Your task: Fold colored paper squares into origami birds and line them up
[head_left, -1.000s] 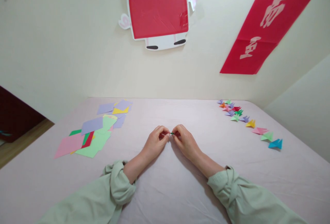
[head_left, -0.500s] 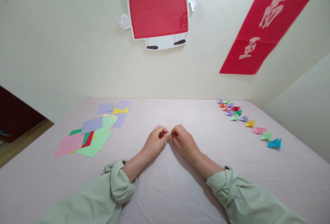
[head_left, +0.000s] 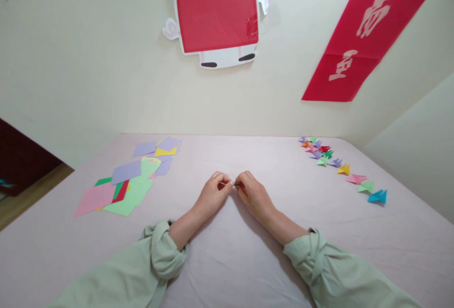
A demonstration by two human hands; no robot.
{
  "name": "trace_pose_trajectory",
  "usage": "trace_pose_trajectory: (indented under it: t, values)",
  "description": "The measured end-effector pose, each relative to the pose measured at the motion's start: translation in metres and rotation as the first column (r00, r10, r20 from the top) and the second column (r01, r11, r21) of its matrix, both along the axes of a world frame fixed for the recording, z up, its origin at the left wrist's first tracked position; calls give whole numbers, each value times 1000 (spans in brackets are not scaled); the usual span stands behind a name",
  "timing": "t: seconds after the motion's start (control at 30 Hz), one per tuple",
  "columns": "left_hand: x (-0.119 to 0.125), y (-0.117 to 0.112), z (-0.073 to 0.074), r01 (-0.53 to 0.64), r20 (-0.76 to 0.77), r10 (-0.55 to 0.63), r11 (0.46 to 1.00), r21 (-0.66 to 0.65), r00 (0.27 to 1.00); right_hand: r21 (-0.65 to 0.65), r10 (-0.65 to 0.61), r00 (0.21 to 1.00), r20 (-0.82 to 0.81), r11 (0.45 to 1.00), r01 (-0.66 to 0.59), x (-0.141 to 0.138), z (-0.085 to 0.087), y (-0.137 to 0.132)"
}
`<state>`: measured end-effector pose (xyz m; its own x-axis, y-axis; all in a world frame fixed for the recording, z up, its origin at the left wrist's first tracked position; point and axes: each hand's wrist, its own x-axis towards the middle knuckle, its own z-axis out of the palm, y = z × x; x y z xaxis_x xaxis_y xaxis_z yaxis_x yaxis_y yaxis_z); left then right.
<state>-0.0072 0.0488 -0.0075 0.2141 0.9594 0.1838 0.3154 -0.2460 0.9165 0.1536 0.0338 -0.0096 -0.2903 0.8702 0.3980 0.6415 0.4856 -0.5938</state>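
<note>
Just above the pale pink sheet, my left hand (head_left: pixel 215 192) and my right hand (head_left: pixel 254 195) meet, fingertips almost touching. Between them shows a sliver of green folded paper (head_left: pixel 237 184), mostly covered by the fingers. My right hand pinches it with thumb and forefinger. The fingers of my left hand are closed in a pinch at the paper's left end. The paper's full shape is hidden.
Loose paper squares, with a pink sheet (head_left: pixel 95 199) and a purple sheet (head_left: pixel 126 172) among them, lie at left. Several small folded paper figures, nearest a blue one (head_left: pixel 378 198), line the right side. A wall with a red banner (head_left: pixel 354 57) stands behind.
A little more of the green paper shows between my fingertips. Both hands stay in nearly the same place, with only slight finger movement.
</note>
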Motion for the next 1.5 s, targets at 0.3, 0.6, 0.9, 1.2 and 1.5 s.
trace_pose_trajectory:
  t: [0.3,0.6,0.9,1.2,1.5]
  values:
    - [0,1,-2,8,-24,-8,1000,18,1000,12,7,1000,21,1000,-7,-1,0,0]
    - [-1,1,-2,22,-7,-22,1000,-18,1000,-9,17,999,27,1000,-17,-1,2,-1]
    - [-3,1,-3,33,-27,-32,999,18,999,-37,16,1000,12,999,-16,-1,-1,0]
    - [-1,-1,1,49,-17,-48,999,13,999,-45,13,1000,10,999,-13,-1,2,-1]
    - [-2,1,1,73,-9,-73,997,3,997,-48,44,999,-22,998,-45,-1,0,-1]
